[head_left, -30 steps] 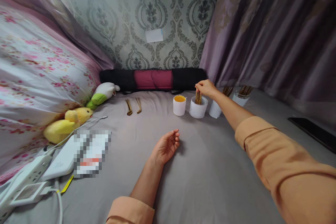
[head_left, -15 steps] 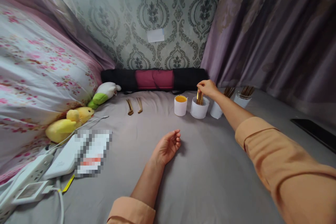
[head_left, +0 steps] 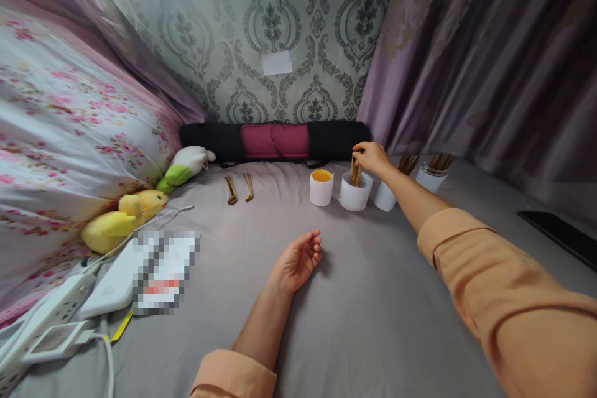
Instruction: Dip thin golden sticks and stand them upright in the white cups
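Note:
My right hand [head_left: 370, 157] reaches far over the grey bedsheet [head_left: 354, 298] and pinches a thin golden-brown stick [head_left: 354, 171] standing in a white cup [head_left: 355, 193]. Left of that cup stands another white cup [head_left: 321, 188] with an orange top. Behind my forearm is a third white cup [head_left: 384, 196], and a glass jar [head_left: 431, 174] with brown sticks stands further right. Two golden clips [head_left: 238, 188] lie on the sheet to the left. My left hand [head_left: 298, 261] rests on the sheet, palm up, fingers loosely curled, holding nothing.
A flowered duvet [head_left: 65, 130] rises at the left, with yellow [head_left: 122, 214] and green-white [head_left: 184, 165] plush toys at its foot. A power strip [head_left: 44, 323], white devices and cables lie at the near left. A black-and-red roll [head_left: 275, 140] lies along the wall; purple curtains [head_left: 489, 56] hang right.
My right hand has shifted very slightly and stays pinched on the stick in the cup. The left hand has not moved.

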Demonstrator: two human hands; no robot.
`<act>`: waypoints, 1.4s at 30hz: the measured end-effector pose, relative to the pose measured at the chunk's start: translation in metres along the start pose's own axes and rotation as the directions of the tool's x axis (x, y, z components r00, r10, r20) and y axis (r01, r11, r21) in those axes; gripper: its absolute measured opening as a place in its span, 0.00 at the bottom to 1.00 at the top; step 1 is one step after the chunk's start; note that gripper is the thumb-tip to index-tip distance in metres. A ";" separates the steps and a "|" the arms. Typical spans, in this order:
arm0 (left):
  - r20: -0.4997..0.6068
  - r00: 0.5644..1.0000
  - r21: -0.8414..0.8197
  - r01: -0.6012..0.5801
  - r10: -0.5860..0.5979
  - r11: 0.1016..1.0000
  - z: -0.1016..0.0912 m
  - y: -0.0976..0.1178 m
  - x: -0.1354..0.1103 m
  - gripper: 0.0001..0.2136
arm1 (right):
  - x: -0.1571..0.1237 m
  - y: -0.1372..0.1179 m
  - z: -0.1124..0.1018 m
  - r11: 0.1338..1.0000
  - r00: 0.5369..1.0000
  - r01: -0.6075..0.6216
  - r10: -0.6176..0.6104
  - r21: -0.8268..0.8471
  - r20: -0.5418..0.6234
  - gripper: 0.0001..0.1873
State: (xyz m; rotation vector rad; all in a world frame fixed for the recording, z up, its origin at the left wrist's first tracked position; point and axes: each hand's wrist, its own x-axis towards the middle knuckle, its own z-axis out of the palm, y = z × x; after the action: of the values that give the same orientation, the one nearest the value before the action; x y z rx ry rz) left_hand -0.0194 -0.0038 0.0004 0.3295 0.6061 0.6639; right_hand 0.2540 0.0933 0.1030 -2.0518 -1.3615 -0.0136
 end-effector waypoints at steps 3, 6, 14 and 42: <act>0.007 1.000 -0.002 0.000 0.000 1.000 0.000 0.000 0.000 0.05 | 0.000 0.001 0.000 1.000 1.000 0.003 -0.003 -0.009 -0.004 0.15; 0.003 1.000 0.000 0.005 -0.005 1.000 -0.001 0.000 0.001 0.05 | 0.000 0.000 -0.001 1.000 1.000 0.007 -0.007 -0.003 -0.003 0.15; 0.009 1.000 -0.002 0.000 0.000 1.000 -0.001 0.000 0.003 0.06 | -0.003 -0.005 -0.003 0.999 0.999 0.042 -0.042 0.021 -0.009 0.15; 0.031 1.000 -0.002 0.001 -0.001 1.000 -0.004 0.000 0.003 0.05 | -0.012 0.003 -0.020 0.996 0.997 0.060 -0.057 0.070 -0.051 0.14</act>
State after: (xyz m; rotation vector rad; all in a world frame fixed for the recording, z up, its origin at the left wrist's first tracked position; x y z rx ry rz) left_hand -0.0200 -0.0013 -0.0040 0.3373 0.5757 0.6571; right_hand 0.2576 0.0723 0.1133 -1.9397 -1.3722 -0.0391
